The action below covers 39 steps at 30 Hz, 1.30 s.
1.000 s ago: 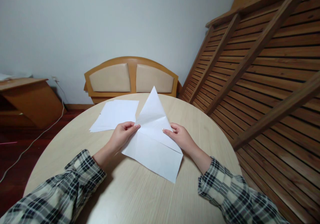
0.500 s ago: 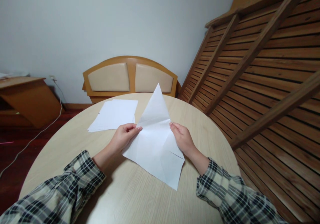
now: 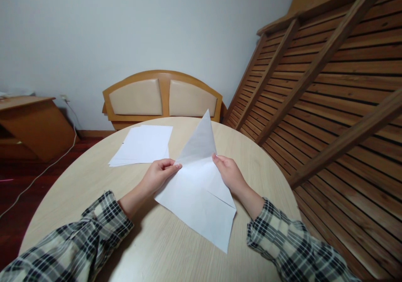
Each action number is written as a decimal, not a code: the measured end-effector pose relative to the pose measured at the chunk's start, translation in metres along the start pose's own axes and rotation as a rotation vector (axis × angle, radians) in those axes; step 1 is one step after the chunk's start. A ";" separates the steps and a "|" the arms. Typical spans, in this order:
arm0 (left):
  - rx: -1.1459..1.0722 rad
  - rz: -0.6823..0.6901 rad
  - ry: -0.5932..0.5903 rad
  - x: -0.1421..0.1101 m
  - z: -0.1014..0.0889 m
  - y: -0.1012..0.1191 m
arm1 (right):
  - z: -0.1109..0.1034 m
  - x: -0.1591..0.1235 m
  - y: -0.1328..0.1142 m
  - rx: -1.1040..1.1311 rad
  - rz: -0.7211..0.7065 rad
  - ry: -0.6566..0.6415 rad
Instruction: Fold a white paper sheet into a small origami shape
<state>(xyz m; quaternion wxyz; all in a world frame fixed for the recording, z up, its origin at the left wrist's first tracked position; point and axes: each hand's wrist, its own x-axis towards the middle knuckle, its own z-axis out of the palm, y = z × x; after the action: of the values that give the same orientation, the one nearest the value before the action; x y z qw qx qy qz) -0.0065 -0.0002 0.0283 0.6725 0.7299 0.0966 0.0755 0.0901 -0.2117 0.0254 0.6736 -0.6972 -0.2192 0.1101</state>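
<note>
A folded sheet of white paper [image 3: 196, 198] is held above the round table, its pointed end upward and away from me. My left hand [image 3: 159, 174] pinches its left edge, thumb on top. On the opposite edge, my right hand [image 3: 230, 171] grips the paper with the thumb in front and the other fingers behind, partly hidden. A crease runs across between the two hands, and the triangular part beyond it looks shaded and bent up. An overlapping flap edge shows at the lower right of the sheet.
Several loose white sheets [image 3: 141, 144] lie stacked at the far left of the round wooden table [image 3: 78, 190]. Behind the table stands a padded headboard [image 3: 163, 76]. A slatted wooden frame [image 3: 314, 93] leans on the right. A desk [image 3: 34, 127] and white cable [image 3: 40, 173] are at the left.
The paper's tip has shifted right and slightly down, and the part beyond the crease is bent more steeply. The lower corner has come nearer to me. Both hands keep their grip.
</note>
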 end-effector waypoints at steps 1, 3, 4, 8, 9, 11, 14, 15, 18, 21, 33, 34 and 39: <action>-0.002 0.001 -0.003 0.000 0.000 -0.001 | 0.000 0.000 0.000 0.019 -0.019 0.008; 0.008 0.011 -0.014 0.001 0.000 -0.001 | 0.001 0.000 -0.001 0.070 -0.045 0.012; 0.018 0.016 -0.015 0.001 0.000 -0.001 | 0.001 0.000 -0.001 0.097 -0.052 0.013; 0.032 0.005 0.003 0.001 0.000 0.002 | 0.001 0.001 0.002 0.173 -0.037 0.004; 0.030 -0.001 0.007 0.000 0.000 0.002 | 0.001 0.002 0.003 0.177 -0.023 -0.009; 0.021 -0.007 0.001 0.000 0.000 0.002 | 0.001 0.003 0.004 0.184 0.002 -0.044; 0.006 -0.020 -0.032 -0.001 0.001 0.000 | 0.000 0.004 0.005 0.198 0.014 -0.074; 0.002 -0.027 -0.045 -0.001 0.001 -0.001 | 0.000 0.004 0.005 0.192 0.020 -0.066; -0.009 -0.037 -0.062 -0.002 0.002 -0.002 | -0.001 0.005 0.003 0.128 0.016 -0.003; -0.010 -0.044 -0.062 -0.003 0.003 0.000 | -0.001 0.003 0.000 0.121 -0.027 0.033; 0.015 -0.056 -0.126 0.000 0.001 -0.011 | 0.000 0.005 -0.001 0.224 -0.048 0.020; 0.023 -0.057 -0.132 0.000 0.001 -0.012 | -0.001 0.006 0.000 0.213 -0.051 0.027; 0.067 -0.058 -0.159 -0.003 0.005 -0.008 | -0.005 0.010 0.003 0.101 -0.095 0.165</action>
<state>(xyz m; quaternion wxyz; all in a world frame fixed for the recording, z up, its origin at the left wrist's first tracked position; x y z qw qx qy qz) -0.0091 -0.0050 0.0196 0.6552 0.7525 0.0667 -0.0054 0.1016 -0.2118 0.0247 0.7282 -0.6579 -0.1898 0.0313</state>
